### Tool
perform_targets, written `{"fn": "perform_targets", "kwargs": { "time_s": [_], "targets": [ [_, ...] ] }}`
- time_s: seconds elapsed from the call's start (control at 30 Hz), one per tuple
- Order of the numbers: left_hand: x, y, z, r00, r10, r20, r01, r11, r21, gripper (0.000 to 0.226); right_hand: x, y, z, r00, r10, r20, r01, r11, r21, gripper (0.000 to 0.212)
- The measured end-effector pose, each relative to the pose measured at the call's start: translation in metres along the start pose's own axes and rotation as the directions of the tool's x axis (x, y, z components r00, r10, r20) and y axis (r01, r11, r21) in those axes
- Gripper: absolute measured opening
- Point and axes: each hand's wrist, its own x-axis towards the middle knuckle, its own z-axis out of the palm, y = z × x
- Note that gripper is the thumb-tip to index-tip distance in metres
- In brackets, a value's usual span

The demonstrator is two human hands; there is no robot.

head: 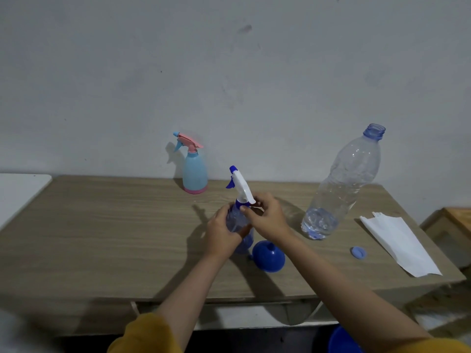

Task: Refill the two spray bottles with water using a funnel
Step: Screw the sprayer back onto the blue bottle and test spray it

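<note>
Two hands: both work on the clear spray bottle (pixel 239 220), which stands on the worktop (pixel 102 225) just behind the blue funnel (pixel 269 256).
Left hand (pixel 220 234): its fingers are curled round the body of the bottle and hold it upright.
Right hand (pixel 265 220): its fingers pinch the blue collar under the white spray head (pixel 242 186); I judge that it is turning the head, but I cannot tell if this is to open or to close.
Good way for this step: keep the left grip firm but not squeezing, because the thin body may bend; turn only the collar, not the white head.
Funnel: it lies mouth down on the worktop, just in front of the spray bottle, ready to reach.
Water bottle (pixel 341 184): to the right of the spray bottle, open, only a little water at the bottom; its cap (pixel 358 252) lies further right, near a white paper (pixel 400 245).
Second spray bottle (pixel 194 169): pale blue and pink, behind the clear one near the wall, head still on.
Risk: an elbow may knock over the light water bottle.
</note>
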Motion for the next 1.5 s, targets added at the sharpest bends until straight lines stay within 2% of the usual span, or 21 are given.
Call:
{"fn": "perform_targets", "kwargs": {
  "time_s": [0.07, 0.17, 0.33, 0.47, 0.6, 0.73, 0.87, 1.0, 1.13, 1.2, 1.33, 1.5],
  "targets": [
    [0.0, 0.001, 0.0, 1.0, 0.015, -0.009, -0.014, 1.0, 0.011, 0.06, 0.002, 0.003, -0.001, 1.0, 0.02, -0.005, -0.02, 1.0, 0.022, 0.03],
    [-0.002, 0.004, -0.001, 0.999, 0.021, -0.024, -0.021, 1.0, 0.009, 0.058, 0.002, 0.003, 0.002, 0.998, 0.051, -0.035, -0.049, 0.997, 0.064, 0.038],
    [-0.002, 0.004, 0.0, 0.999, 0.039, -0.036, -0.038, 0.999, 0.025, 0.06, 0.003, 0.003, 0.001, 0.997, 0.07, 0.007, -0.071, 0.993, 0.093, 0.033],
    [-0.002, 0.0, 0.001, 0.996, 0.072, -0.05, -0.072, 0.997, 0.008, 0.056, 0.0, 0.001, 0.005, 0.993, 0.102, -0.053, -0.092, 0.982, 0.163, 0.038],
    [-0.001, -0.002, 0.003, 0.997, 0.063, -0.05, -0.063, 0.998, 0.0, 0.059, -0.002, 0.006, 0.007, 0.997, 0.059, -0.053, -0.052, 0.99, 0.133, 0.035],
    [-0.001, -0.004, 0.004, 0.995, 0.087, -0.053, -0.087, 0.996, -0.003, 0.053, -0.004, 0.002, 0.013, 0.986, 0.106, -0.128, -0.085, 0.983, 0.164, 0.04],
    [-0.001, -0.006, 0.004, 0.994, 0.085, -0.065, -0.086, 0.996, -0.002, 0.056, -0.004, 0.006, 0.015, 0.992, 0.054, -0.117, -0.036, 0.988, 0.153, 0.029],
    [0.0, -0.008, 0.005, 0.994, 0.089, -0.071, -0.089, 0.996, -0.002, 0.048, -0.003, 0.004, 0.018, 0.977, 0.13, -0.169, -0.093, 0.973, 0.212, 0.037],
    [0.001, -0.009, 0.005, 0.992, 0.098, -0.081, -0.099, 0.995, -0.005, 0.053, -0.006, 0.005, 0.02, 0.987, 0.052, -0.153, -0.024, 0.983, 0.183, 0.031],
    [0.001, -0.009, 0.006, 0.99, 0.098, -0.1, -0.099, 0.995, -0.005, 0.054, -0.005, 0.007, 0.019, 0.987, 0.06, -0.146, -0.031, 0.981, 0.192, 0.027],
    [0.001, -0.011, 0.008, 0.989, 0.104, -0.105, -0.105, 0.994, -0.004, 0.052, -0.005, 0.008, 0.02, 0.98, 0.115, -0.161, -0.08, 0.974, 0.211, 0.039],
    [0.0, -0.012, 0.007, 0.988, 0.111, -0.103, -0.115, 0.993, -0.025, 0.058, -0.005, 0.006, 0.02, 0.988, 0.039, -0.152, -0.018, 0.99, 0.137, 0.024]
  ]
}}
